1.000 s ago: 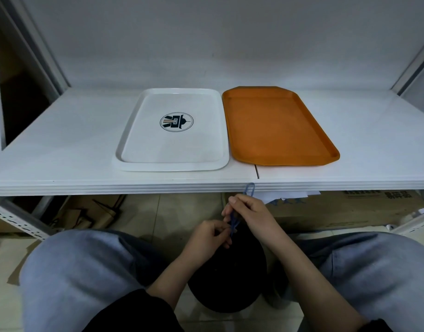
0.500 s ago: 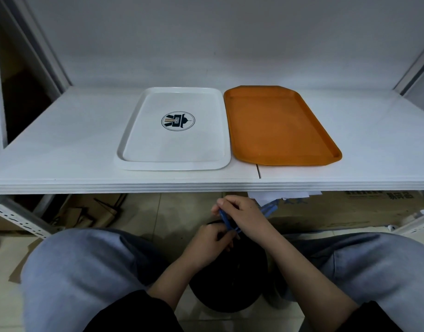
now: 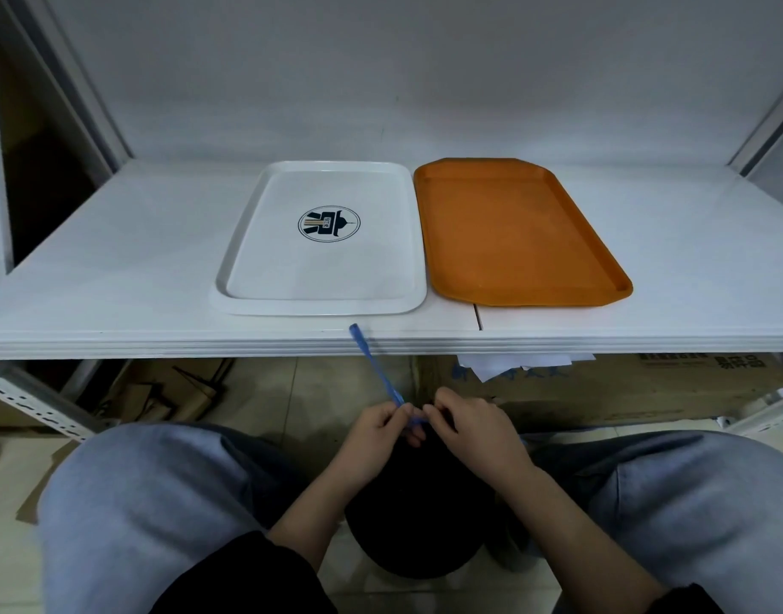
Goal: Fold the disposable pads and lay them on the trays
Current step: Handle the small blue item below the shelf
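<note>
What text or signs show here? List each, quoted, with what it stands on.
White tray: a round emblem printed at its middle; any characters in it are too small to read.
Cardboard box under the shelf: dark printed characters seen upside down, too blurred to read.
Orange tray: no text.

A white shelf board spans the scene, backed by a pale grey wall. Under its near edge, a cardboard box sits on the right with loose white paper lying on top. Flattened cardboard scraps lie on the tiled floor at left, beside a perforated metal bracket. A dark round object sits near, between grey trouser knees.
</note>
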{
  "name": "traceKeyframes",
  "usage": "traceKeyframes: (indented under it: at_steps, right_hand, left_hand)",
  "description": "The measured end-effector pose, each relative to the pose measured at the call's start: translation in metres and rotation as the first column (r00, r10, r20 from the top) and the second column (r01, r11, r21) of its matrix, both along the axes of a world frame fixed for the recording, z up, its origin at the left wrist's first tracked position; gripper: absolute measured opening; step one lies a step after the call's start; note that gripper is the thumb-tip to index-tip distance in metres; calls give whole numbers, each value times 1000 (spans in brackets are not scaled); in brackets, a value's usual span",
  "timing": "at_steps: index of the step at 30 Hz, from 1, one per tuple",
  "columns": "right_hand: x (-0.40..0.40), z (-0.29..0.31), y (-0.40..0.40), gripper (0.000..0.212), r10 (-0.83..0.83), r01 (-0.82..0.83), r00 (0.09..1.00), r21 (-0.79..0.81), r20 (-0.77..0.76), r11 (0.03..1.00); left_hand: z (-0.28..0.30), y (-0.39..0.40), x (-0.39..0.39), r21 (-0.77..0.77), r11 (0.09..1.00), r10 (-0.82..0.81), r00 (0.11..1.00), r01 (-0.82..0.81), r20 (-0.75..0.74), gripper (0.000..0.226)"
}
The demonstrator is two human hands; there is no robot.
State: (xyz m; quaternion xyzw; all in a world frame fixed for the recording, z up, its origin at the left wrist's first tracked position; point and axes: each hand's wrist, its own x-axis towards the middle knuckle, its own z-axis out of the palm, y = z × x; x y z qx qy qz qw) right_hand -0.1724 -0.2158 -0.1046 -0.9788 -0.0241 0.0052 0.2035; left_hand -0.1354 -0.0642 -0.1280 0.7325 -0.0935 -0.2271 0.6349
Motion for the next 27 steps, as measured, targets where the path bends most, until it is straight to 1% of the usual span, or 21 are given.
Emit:
traceKeyframes:
  at_steps: [2, 3, 5, 7, 9, 12, 15, 19, 23, 25, 27]
  right_hand:
    - [-2, -3, -4, 29, -16, 17, 999, 12, -38, 1000]
    - [-3, -3, -5, 31, -9, 12, 997, 45, -72, 999]
    - [-5, 0, -7, 38, 12, 16, 989, 180, -150, 983]
    - [-6, 3, -7, 42, 27, 47, 977, 337, -213, 940]
    - [-6, 5, -7, 44, 46, 71, 970, 454, -241, 888]
    - [-6, 5, -8, 46, 87, 83, 954, 530, -287, 844]
    - [-6, 6, -11, 48, 154, 111, 914, 595, -376, 796]
    - [-5, 2, -18, 50, 238, 101, 863, 614, -445, 782]
    - [-5, 4, -23, 48, 259, 96, 830, 585, -494, 806]
    - [-4, 3, -23, 46, 202, 96, 852, 524, -483, 846]
    - [-2, -3, -22, 36, 54, 138, 923, 460, -381, 877]
  left_hand:
    - [-1, -1, 0, -30, 1000, 5, 1000, -5, -18, 33]
    - [-1, -1, 0, -36, 999, 5, 1000, -6, -24, 32]
    - [-1, -1, -1, -54, 999, 6, 999, -9, -48, 30]
    - [0, 0, -1, -96, 995, 6, 997, -14, -81, 25]
    - [2, 1, -1, -147, 989, 3, 994, -19, -105, 20]
    - [2, 1, -1, -184, 982, 19, 990, -45, -141, 18]
    - [1, 1, -1, -144, 989, 24, 992, -42, -124, 19]
    - [1, 3, -2, -155, 987, 18, 993, -36, -117, 16]
    - [-1, 2, -2, -168, 985, 16, 995, -32, -96, 18]
    - [-2, 3, 0, -160, 987, 18, 997, -31, -79, 21]
    - [-3, 4, 2, -147, 989, 7, 998, -17, -68, 20]
